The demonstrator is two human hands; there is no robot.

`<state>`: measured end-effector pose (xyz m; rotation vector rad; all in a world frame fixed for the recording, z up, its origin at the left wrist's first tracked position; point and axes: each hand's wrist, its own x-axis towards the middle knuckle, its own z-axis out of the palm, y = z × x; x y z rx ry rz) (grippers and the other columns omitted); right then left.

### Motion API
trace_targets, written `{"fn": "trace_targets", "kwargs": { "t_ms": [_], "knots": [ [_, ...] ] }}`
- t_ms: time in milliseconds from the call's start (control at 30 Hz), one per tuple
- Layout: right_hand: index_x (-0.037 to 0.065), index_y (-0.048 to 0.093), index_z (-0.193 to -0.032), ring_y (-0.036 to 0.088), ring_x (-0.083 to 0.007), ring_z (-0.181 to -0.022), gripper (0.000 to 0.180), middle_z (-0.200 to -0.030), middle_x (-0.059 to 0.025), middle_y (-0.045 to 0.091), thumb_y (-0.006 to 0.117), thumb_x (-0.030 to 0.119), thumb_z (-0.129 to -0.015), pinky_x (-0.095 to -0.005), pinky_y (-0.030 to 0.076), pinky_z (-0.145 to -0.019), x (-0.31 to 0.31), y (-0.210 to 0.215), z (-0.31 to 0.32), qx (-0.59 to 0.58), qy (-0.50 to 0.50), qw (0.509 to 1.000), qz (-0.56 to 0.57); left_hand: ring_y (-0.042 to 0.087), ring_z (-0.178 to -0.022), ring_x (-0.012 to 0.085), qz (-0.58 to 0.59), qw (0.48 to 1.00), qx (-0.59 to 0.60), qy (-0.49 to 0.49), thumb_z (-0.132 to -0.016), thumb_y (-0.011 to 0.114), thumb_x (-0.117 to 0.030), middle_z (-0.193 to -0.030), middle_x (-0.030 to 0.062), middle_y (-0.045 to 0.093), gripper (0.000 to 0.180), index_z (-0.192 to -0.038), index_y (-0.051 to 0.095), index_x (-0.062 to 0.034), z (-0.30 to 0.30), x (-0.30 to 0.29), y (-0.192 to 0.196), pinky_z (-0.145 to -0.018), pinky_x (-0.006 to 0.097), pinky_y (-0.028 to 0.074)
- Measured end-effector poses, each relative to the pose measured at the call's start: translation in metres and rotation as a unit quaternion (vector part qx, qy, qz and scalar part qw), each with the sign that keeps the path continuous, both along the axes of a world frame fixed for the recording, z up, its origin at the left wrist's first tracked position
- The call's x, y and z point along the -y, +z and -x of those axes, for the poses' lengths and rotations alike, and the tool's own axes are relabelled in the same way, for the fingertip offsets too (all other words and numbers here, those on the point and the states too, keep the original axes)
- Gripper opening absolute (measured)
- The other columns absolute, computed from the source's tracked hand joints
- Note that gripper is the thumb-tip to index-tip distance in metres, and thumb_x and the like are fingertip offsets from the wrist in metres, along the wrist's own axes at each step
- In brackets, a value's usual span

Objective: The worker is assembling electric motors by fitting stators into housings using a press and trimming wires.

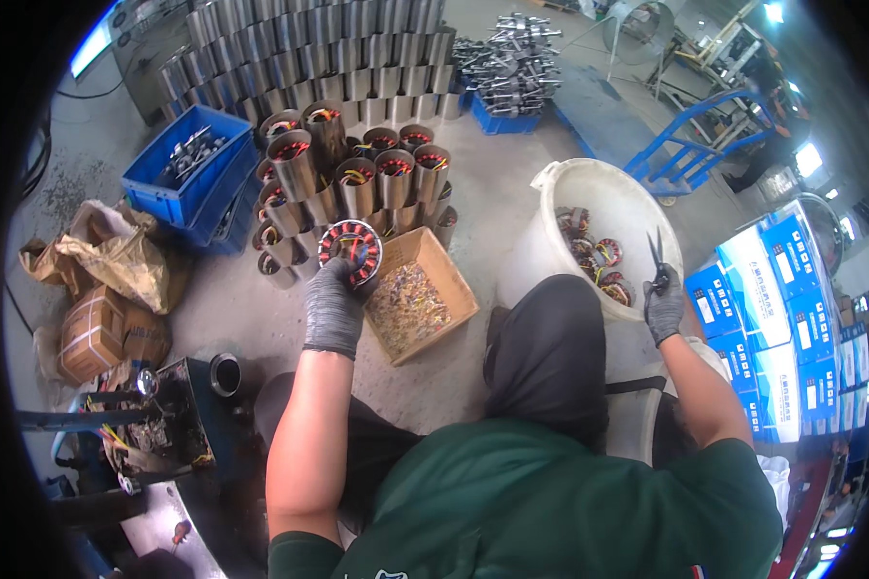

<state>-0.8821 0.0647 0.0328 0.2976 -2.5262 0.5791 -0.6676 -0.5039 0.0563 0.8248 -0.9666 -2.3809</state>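
Observation:
My left hand (333,299), in a grey glove, grips a ring-shaped motor stator (350,241) with red windings, held up over the left side of a wooden box (459,294) of small scraps. Its fingers are partly hidden behind the ring. On the right, my gloved right hand (662,307) is closed round a pair of scissors (658,256), dark blades pointing up and slightly apart. That hand is by the rim of a white tub (541,227), in which several more wound stators (608,253) lie.
Metal cylinders (357,188) with wound stators inside stand stacked ahead; taller rows of bare cylinders (299,43) rise behind. Blue crates (154,203) and paper sacks (130,261) sit at left, above a machine (188,415). Blue-white cartons (772,309) and a blue trolley (695,154) are at right.

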Motion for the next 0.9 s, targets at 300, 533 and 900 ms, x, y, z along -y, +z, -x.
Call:
{"fn": "trace_targets", "kwargs": {
  "t_ms": [300, 533, 900],
  "knots": [
    [0.002, 0.054, -0.131, 0.064, -0.0236, -0.099, 0.051, -0.110, -0.0107, 0.067, 0.074, 0.011, -0.086, -0.0366, 0.051, -0.089, -0.026, -0.007, 0.035, 0.051, 0.004, 0.996, 0.068, 0.070, -0.091, 0.0236, -0.009, 1.000, 0.013, 0.027, -0.077, 0.059, -0.005, -0.107, 0.0097, 0.068, 0.042, -0.119, 0.060, -0.0045, -0.022, 0.002, 0.022, -0.071, 0.042, 0.061],
    [0.005, 0.051, -0.134, 0.064, -0.0172, -0.078, 0.043, -0.105, -0.0071, 0.065, 0.067, 0.018, -0.096, -0.0319, 0.053, -0.070, 0.104, 0.093, 0.071, -0.046, 0.152, 0.968, 0.192, 0.067, -0.104, 0.0230, 0.255, 0.965, -0.049, 0.046, -0.073, 0.060, 0.008, -0.120, 0.0119, 0.062, 0.059, -0.130, 0.053, -0.0043, -0.032, -0.002, 0.033, -0.085, 0.037, 0.062],
    [0.012, 0.055, -0.123, 0.071, -0.0199, -0.073, 0.033, -0.096, -0.0104, 0.071, 0.064, 0.032, -0.098, -0.0287, 0.060, -0.060, 0.414, 0.070, -0.069, 0.651, 0.370, 0.515, 0.417, 0.057, -0.121, 0.0206, 0.395, 0.903, -0.163, 0.046, -0.068, 0.091, -0.006, -0.137, 0.0117, 0.051, 0.096, -0.148, 0.038, -0.0092, 0.011, -0.017, 0.016, -0.103, 0.033, 0.052]
  ]
}}
